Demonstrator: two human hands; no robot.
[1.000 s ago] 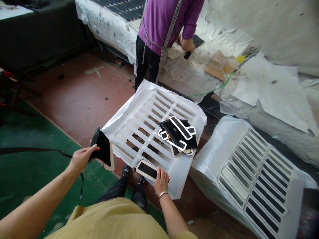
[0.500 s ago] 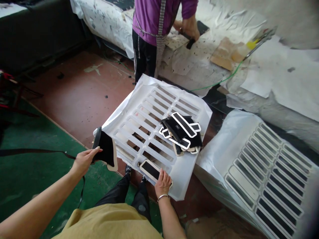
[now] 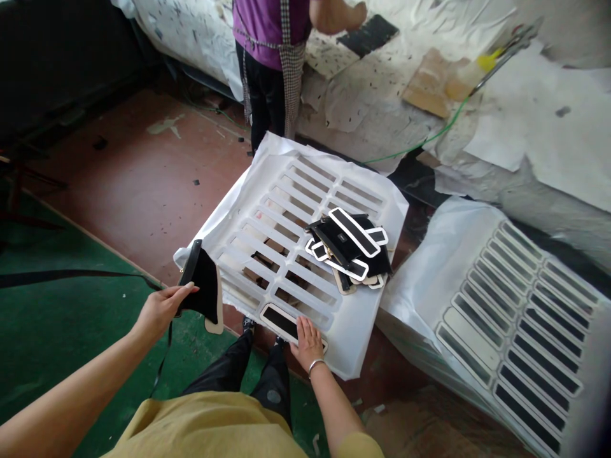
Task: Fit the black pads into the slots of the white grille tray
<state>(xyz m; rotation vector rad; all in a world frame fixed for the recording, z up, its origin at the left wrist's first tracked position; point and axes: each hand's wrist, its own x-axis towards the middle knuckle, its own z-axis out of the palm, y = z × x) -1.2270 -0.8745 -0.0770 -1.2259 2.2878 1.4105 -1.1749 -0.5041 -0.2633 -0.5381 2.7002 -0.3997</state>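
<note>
My left hand pinches a black bag with a cream lower edge and a long dark strap trailing left. It hangs beside the near left corner of a white slotted board. On that board's near edge lies a black strip with a pale border. The fingers of my right hand rest stretched out over the strip's right end. Farther right on the board is a loose pile of black bag pieces, with white-bordered strips across it.
A second plastic-covered stack on the right carries rows of pale-bordered dark strips. A person in a purple top stands beyond the board at a paper-covered table. A green cord crosses that table's edge.
The strip under my right hand now lies flat along the board's near edge, slightly farther left. My right fingers have stretched out over it. My left hand still holds the bag.
</note>
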